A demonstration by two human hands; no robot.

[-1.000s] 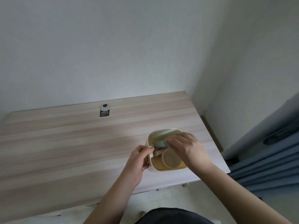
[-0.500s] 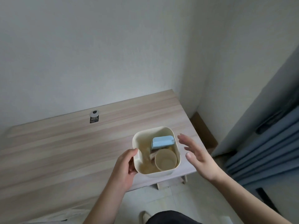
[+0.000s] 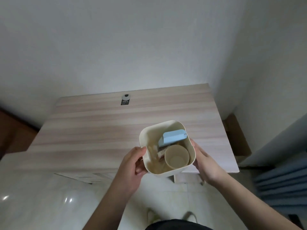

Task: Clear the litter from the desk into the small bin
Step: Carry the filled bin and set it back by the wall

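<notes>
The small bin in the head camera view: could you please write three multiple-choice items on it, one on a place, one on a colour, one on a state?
1. Where is the paper cup?
A. inside the small bin
B. on the desk
C. on the floor

2. What colour is the carton in the bin?
A. red
B. light blue
C. black

3. How is the bin held?
A. by nobody
B. by one hand only
C. by the left hand and the right hand

Answers: 1 A, the cup sits within the bin's walls; 2 B, its faces are pale blue; 3 C, a hand grips each side.
</notes>
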